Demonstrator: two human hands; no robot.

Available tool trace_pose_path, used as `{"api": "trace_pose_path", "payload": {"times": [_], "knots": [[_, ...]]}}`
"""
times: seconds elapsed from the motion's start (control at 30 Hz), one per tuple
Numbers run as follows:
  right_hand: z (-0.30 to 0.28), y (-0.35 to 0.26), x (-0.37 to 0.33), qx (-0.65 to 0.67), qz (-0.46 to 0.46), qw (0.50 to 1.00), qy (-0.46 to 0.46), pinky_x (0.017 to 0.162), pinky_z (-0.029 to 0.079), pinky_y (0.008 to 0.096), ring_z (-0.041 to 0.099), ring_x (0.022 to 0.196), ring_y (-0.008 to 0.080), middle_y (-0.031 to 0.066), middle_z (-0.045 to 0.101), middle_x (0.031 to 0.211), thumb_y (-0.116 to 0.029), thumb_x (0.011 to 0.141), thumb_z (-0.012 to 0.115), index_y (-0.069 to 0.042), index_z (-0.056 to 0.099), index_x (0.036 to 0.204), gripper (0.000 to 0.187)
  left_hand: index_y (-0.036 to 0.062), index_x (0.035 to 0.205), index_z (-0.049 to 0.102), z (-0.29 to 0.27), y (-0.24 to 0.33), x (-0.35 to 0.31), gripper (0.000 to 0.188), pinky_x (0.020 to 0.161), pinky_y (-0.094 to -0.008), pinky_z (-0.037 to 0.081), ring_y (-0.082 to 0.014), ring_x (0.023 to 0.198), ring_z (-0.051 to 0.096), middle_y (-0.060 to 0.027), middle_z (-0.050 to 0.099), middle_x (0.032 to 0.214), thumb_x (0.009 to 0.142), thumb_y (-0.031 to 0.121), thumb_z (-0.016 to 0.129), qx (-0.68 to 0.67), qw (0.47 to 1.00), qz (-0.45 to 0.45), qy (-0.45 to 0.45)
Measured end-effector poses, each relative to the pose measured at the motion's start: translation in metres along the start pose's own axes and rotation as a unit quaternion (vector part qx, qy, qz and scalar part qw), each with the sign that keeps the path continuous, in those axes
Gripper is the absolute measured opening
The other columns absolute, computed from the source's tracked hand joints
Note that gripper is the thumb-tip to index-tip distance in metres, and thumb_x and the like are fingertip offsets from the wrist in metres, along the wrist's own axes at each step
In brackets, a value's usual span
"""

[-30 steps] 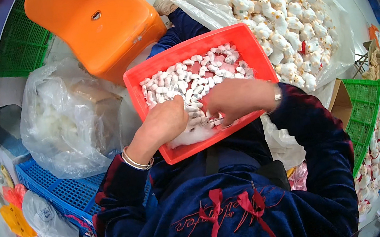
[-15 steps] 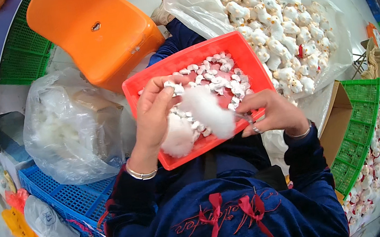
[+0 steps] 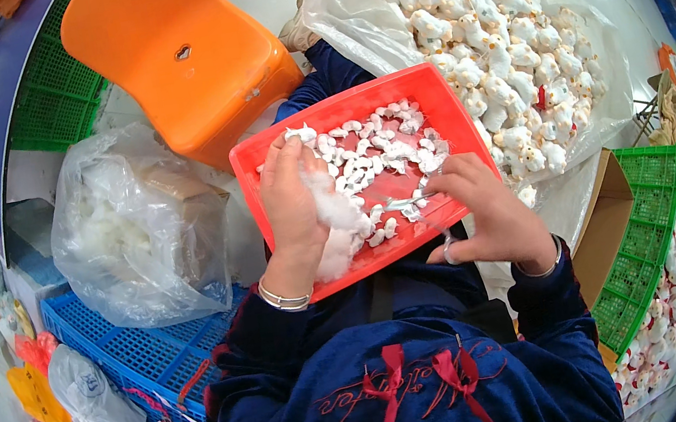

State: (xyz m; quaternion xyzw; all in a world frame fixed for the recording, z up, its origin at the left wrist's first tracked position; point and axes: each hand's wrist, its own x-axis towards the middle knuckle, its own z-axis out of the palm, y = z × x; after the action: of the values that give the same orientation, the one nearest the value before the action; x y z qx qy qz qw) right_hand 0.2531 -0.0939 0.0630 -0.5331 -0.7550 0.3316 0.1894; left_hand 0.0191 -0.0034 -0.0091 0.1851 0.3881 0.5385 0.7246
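Note:
My left hand (image 3: 294,205) is closed, pinching a small white fabric piece (image 3: 301,134) at its fingertips. A tuft of white stuffing (image 3: 336,211) lies against that palm and fingers. In my right hand (image 3: 485,209) is a slim silver metal tool (image 3: 404,203) that looks like forceps; its tip is over the tray and partly blurred. Under both hands, a red plastic tray (image 3: 436,92) rests on my lap. Many small white fabric pieces (image 3: 358,170) are scattered inside it, with more stuffing at its near left corner.
An orange chair (image 3: 180,67) stands beyond the tray. At left, a clear bag of stuffing (image 3: 115,239) sits above a blue crate (image 3: 123,341). A large clear bag of small white plush toys (image 3: 500,59) lies at far right, near a cardboard box (image 3: 604,224) and green crate (image 3: 650,230).
The tool has come away from the left hand toward the tray's right side. A large tuft of stuffing between my hands is now gathered at my left hand, which has turned.

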Motion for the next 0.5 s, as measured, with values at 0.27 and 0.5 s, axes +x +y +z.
{"api": "trace_pose_path", "payload": {"times": [0.27,0.5], "knots": [[0.026,-0.007,0.021,-0.080,0.045,0.995,-0.048,0.094,0.044,0.0467,0.055,0.109,0.0328,0.0116,0.060,0.105,-0.029,0.068,0.085,-0.005,0.065,0.111,0.053,0.0123,0.099,0.057,0.005,-0.008,-0.008,0.008,0.060,-0.0264,0.048,-0.0101,0.069,0.057,0.0016,0.058,0.079,0.098,0.021,0.056,-0.022,0.999,-0.016,0.034],[0.017,0.017,0.009,0.148,0.032,0.986,-0.073,0.073,0.050,0.0318,0.064,0.074,0.0213,0.0080,0.066,0.079,-0.019,0.076,0.084,-0.002,0.071,0.096,0.029,0.0096,0.108,0.062,0.015,-0.005,-0.018,0.016,0.067,-0.0236,0.046,-0.0076,0.084,0.059,0.0011,0.064,0.095,0.098,0.020,0.056,0.026,0.999,0.000,0.046]]}}
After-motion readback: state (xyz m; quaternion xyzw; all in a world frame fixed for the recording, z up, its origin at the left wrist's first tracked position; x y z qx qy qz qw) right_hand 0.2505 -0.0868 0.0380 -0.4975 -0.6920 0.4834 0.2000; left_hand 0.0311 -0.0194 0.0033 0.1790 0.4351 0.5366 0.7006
